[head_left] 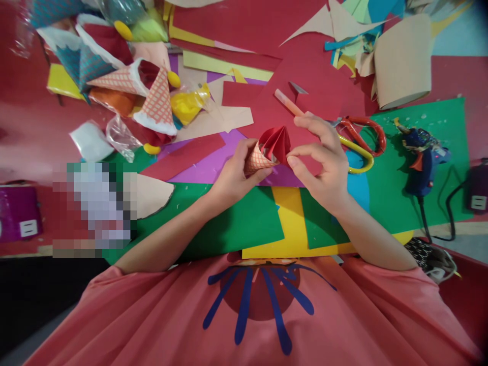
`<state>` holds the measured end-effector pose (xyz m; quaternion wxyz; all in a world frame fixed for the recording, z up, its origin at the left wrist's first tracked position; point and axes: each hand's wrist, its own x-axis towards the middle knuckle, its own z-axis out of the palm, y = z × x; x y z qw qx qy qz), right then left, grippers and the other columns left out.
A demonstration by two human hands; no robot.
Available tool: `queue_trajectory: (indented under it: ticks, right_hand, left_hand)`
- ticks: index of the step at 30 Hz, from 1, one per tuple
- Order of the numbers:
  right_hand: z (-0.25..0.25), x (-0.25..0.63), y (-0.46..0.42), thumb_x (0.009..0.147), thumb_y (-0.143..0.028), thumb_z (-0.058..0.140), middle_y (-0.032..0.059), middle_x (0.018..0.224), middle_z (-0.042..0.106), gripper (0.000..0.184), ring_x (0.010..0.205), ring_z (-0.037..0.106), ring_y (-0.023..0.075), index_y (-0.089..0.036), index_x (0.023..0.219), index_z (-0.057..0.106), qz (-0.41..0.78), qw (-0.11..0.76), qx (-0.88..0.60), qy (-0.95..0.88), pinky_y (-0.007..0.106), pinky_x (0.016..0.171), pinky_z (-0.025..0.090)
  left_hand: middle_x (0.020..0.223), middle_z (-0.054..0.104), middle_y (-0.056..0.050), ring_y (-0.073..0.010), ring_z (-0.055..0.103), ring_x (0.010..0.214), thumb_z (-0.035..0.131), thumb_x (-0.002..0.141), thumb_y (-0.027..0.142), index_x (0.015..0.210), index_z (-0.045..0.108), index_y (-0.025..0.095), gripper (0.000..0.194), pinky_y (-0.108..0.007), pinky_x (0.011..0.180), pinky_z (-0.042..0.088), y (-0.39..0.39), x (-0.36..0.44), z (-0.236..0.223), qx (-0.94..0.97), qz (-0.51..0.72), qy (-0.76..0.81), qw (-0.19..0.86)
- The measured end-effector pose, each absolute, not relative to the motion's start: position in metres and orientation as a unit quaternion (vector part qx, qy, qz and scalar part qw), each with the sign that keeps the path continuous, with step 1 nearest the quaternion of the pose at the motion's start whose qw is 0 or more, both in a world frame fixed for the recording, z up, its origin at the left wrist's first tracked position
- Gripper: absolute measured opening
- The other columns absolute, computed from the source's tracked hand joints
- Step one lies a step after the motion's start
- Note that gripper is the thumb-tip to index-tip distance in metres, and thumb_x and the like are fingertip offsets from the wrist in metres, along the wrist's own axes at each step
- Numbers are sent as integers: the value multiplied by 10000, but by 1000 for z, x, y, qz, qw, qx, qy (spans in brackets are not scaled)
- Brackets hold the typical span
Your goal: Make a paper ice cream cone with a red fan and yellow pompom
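Note:
My left hand (pixel 244 170) is closed around a small paper cone (pixel 257 158) with an orange lattice print, its mouth tilted to the right. A folded red paper fan (pixel 277 142) stands out of the cone's mouth. The thumb and index finger of my right hand (pixel 323 160) pinch the fan's right edge, while the other fingers are raised. Just beyond my right fingertips lies an orange pen-like stick (pixel 290 103). Scissors with red and yellow handles (pixel 362 140) lie to the right of that hand.
A blue glue gun (pixel 422 165) with a cable rests on green sheets (pixel 389 203) at the right. Finished-looking paper cones (pixel 158 104) and plastic packets (pixel 190 104) crowd the upper left. A beige paper cup shape (pixel 404 63) stands at the back right, near scraps and red sheets (pixel 244 23).

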<state>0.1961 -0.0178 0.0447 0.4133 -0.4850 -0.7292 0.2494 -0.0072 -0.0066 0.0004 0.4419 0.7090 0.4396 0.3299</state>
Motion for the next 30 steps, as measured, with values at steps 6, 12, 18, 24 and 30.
queue_trajectory:
  ticks: [6, 12, 18, 24, 30]
  right_hand:
    - [43, 196, -16, 886, -269, 579, 13, 1310, 644, 109, 1358, 513, 297, -266, 809, 657, 250, 408, -467, -743, 574, 1161, 397]
    - [41, 197, -16, 885, -291, 586, 2, 1314, 647, 121, 1377, 493, 311, -264, 789, 654, 275, 392, -476, -738, 610, 1186, 334]
    - [41, 196, -15, 900, -301, 575, 9, 1334, 644, 143, 1370, 508, 289, -261, 795, 663, 288, 392, -465, -740, 558, 1188, 358]
    - [40, 198, -14, 921, -343, 557, 3, 1352, 634, 175, 1361, 516, 287, -267, 814, 673, 279, 379, -471, -746, 558, 1189, 361]
    - [40, 198, -13, 925, -340, 561, 2, 1366, 620, 177, 1373, 503, 287, -269, 821, 686, 291, 386, -457, -747, 564, 1202, 339]
  left_hand:
    - [1139, 650, -93, -206, 670, 1005, 652, 845, 472, 1223, 461, 189, 509, -318, 844, 540, -9, -7, -6, 703, 336, 435, 451]
    - [1136, 648, -84, -202, 671, 995, 678, 822, 449, 1216, 476, 206, 505, -313, 832, 534, -10, -7, -7, 699, 333, 440, 454]
    - [1127, 652, -81, -206, 662, 999, 681, 816, 475, 1202, 493, 203, 508, -332, 855, 530, -9, -7, -6, 688, 338, 434, 473]
    - [1139, 648, -80, -221, 661, 1002, 697, 805, 469, 1207, 498, 222, 513, -355, 844, 534, -10, -7, -7, 677, 329, 433, 496]
    - [1158, 644, -88, -226, 662, 1013, 689, 814, 483, 1218, 493, 216, 523, -363, 853, 534, -10, -8, -8, 677, 322, 432, 501]
